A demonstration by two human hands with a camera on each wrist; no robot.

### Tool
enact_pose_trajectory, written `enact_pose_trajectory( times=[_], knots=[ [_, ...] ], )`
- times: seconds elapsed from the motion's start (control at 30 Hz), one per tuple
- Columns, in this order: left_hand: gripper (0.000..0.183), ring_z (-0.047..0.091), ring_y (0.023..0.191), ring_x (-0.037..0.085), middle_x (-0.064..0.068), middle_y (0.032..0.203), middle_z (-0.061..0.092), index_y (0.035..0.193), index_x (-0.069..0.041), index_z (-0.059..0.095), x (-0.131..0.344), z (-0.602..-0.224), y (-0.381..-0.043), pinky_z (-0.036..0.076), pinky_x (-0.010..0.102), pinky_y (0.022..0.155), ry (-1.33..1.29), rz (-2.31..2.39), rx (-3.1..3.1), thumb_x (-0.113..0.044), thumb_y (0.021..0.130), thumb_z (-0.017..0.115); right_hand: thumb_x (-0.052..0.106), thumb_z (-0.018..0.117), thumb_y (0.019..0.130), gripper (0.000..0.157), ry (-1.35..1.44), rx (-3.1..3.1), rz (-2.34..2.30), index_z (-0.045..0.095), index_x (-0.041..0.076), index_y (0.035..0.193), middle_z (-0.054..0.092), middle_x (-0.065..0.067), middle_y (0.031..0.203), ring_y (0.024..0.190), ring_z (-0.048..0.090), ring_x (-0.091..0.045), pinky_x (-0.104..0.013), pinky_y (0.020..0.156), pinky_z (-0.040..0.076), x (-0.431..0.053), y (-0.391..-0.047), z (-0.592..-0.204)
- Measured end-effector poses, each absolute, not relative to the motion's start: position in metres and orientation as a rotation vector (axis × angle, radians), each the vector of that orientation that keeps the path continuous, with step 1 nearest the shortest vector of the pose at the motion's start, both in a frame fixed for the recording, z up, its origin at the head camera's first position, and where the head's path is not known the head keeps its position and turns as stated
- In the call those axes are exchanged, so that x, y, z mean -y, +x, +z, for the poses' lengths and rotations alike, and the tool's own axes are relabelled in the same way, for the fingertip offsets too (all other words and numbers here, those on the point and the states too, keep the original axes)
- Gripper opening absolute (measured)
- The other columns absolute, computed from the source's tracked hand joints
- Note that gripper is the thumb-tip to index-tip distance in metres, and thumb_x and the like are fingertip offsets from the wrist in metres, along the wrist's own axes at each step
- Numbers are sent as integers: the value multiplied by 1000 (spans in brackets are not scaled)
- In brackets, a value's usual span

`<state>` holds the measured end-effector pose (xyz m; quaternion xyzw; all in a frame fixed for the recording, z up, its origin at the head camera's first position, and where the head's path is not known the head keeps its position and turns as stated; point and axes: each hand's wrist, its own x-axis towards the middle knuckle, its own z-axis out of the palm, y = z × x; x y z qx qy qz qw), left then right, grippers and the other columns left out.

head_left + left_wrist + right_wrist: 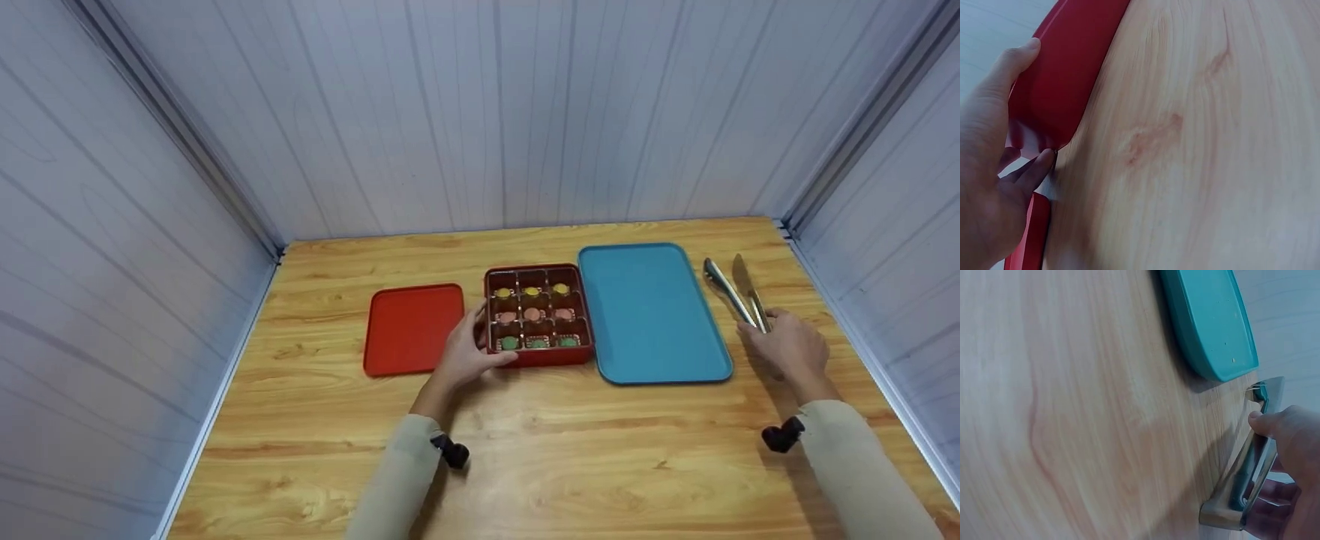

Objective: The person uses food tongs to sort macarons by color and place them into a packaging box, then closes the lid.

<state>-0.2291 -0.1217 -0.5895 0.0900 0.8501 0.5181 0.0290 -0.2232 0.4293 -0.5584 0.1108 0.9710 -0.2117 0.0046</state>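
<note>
A dark red box (551, 359) split into small compartments stands mid-table. It holds yellow pieces (532, 292) at the back, pink ones (534, 314) in the middle and green ones (510, 343) in front. My left hand (466, 358) grips its front left corner, thumb along the front wall (1067, 84) and fingers at the side and low edge. On the right, my right hand (793, 346) holds metal tongs (729, 289) near the bent end, thumb on one arm (1249, 458). The two tong arms stand apart, tips pointing to the back.
Left of the box lies a flat red tray or lid (416, 330) with a raised rim. A blue tray (652, 315) lies right beside the box, between it and the tongs. Pale panel walls (480, 112) close off the wooden table (570, 465) at the back and sides.
</note>
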Motion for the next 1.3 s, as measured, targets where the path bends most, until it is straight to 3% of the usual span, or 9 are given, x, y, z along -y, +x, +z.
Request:
enact_pose_trajectory(
  times=[0.2,0.37,0.5,0.63,0.73,0.83,0.9,1.1,1.3],
  knots=[
    [119,49,162,45,22,177,46,179,-14,30,121,-587,-228,41,66,135,287,1564,-2661,-42,86,98,62,63,109,87,363,-3058,-632,53,-9,157,70,-25,90,63,52,-25,-36,50,41,-427,-223,-551],
    [103,47,163,49,25,179,42,177,-9,35,125,-578,-230,41,69,135,310,1602,-2701,-43,96,89,45,60,112,68,433,-3185,-687,59,-8,152,76,-37,114,68,62,-38,-37,50,41,-418,-229,-542],
    [95,45,165,49,25,179,43,175,-9,40,132,-570,-234,39,67,137,268,1645,-2731,-43,99,86,28,56,111,51,465,-3286,-806,65,-5,149,74,-37,134,81,69,-49,-42,56,44,-402,-236,-535],
    [87,46,164,49,25,175,49,170,-6,47,140,-563,-237,39,67,137,257,1650,-2806,-40,100,85,18,56,108,44,459,-3399,-986,72,-2,143,76,-34,135,94,72,-57,-63,72,55,-379,-241,-530],
    [81,51,160,47,25,172,54,168,-6,51,147,-564,-242,42,66,134,259,1651,-2874,-40,101,83,16,57,107,41,410,-3445,-1091,74,-2,139,77,-33,132,108,73,-59,-74,86,55,-360,-245,-527],
    [78,54,157,47,25,169,57,167,-6,52,153,-559,-244,45,66,132,219,1655,-2884,-38,103,82,17,62,107,38,315,-3461,-1125,75,-1,138,75,-33,132,109,73,-59,-75,89,55,-341,-249,-523],
    [77,54,156,48,27,168,57,168,-4,51,157,-552,-244,44,68,132,173,1656,-2859,-31,103,82,18,64,108,38,243,-3464,-1112,75,1,139,75,-33,131,105,73,-57,-74,86,55,-329,-251,-521],
    [76,53,159,45,26,169,56,169,-5,50,175,-543,-245,44,64,134,93,1617,-2861,-35,106,81,22,73,105,40,40,-3471,-1008,76,3,141,74,-33,135,90,72,-54,-69,74,56,-290,-259,-514],
    [77,50,161,44,25,172,53,169,-4,49,199,-536,-245,41,63,136,44,1636,-2869,-36,106,80,27,74,106,44,-157,-3408,-1019,75,3,143,72,-29,146,128,71,-53,-69,98,60,-247,-269,-508]
  ],
)
